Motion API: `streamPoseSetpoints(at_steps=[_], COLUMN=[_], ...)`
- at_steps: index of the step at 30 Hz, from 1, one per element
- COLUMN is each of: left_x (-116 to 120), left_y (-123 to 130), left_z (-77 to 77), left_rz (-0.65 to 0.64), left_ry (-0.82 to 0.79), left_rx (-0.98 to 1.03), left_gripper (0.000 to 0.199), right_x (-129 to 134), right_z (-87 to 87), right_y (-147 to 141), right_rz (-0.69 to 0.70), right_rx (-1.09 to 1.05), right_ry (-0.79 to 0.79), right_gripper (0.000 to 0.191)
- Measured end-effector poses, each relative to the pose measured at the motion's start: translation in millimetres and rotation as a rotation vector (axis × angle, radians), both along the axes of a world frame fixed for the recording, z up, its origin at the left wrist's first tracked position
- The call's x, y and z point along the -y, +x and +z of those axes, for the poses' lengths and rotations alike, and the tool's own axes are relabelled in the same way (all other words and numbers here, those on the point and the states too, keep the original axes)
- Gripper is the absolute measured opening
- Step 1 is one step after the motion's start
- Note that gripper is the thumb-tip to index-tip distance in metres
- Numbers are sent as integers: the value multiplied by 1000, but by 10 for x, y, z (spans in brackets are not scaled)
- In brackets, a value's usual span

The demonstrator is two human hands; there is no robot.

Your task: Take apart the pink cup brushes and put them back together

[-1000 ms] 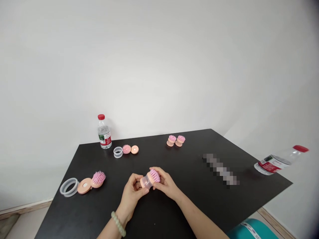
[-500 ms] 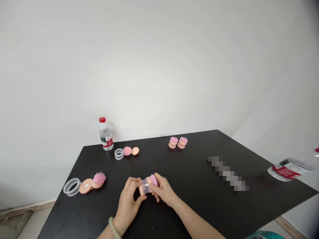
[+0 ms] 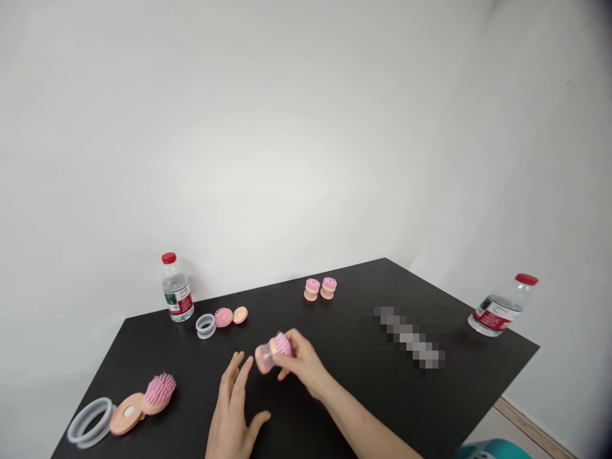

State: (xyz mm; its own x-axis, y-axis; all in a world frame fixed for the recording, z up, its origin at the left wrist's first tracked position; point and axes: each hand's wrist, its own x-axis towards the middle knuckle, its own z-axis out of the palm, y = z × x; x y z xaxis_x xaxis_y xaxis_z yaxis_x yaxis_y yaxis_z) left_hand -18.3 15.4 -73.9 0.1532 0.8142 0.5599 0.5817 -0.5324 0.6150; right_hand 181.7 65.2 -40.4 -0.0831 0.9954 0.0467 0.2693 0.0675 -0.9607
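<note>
My right hand point(image 3: 306, 366) grips a pink-bristled brush point(image 3: 268, 357) by its bristle end. The brush has a clear waist and a peach base, and it lies tilted with the base toward the left. Just left of that base is my left hand point(image 3: 235, 408), fingers spread and nothing in them. At the near left are a clear ring point(image 3: 90, 422), a peach disc point(image 3: 127, 413) and a bristle head point(image 3: 159, 393). Farther back sit a smaller clear ring point(image 3: 205, 326), a bristle head point(image 3: 223, 317) and a peach disc point(image 3: 240, 315).
Two small brushes point(image 3: 320, 289) stand upright at the back of the black table point(image 3: 344, 331). One red-capped bottle point(image 3: 178, 290) is at the back left, another point(image 3: 502, 307) near the right edge. A pixelated strip point(image 3: 408, 336) crosses the right side. A white wall rises behind.
My left hand has let go of the brush and opened. My right hand alone now holds it. The view has turned to the right, so the table's objects appear farther left.
</note>
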Motion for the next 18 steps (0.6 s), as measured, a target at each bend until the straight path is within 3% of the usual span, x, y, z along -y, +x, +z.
streamPoseSetpoints(at_steps=[4, 8, 11, 18], left_x=[31, 6, -33, -54], left_y=[49, 52, 50, 63], left_z=[-15, -94, -188, -270], left_rz=[42, 41, 41, 51], left_ry=[-25, -9, 12, -19], left_rx=[9, -21, -40, -28], left_gripper=[66, 66, 70, 77], right_x=[-429, -856, -1093, -1379], right_z=[213, 335, 331, 283], right_y=[390, 645, 707, 768], right_rz=[-197, -297, -308, -248], right_rx=[284, 540, 682, 839], right_ry=[144, 174, 159, 134], right_gripper=[35, 38, 45, 33])
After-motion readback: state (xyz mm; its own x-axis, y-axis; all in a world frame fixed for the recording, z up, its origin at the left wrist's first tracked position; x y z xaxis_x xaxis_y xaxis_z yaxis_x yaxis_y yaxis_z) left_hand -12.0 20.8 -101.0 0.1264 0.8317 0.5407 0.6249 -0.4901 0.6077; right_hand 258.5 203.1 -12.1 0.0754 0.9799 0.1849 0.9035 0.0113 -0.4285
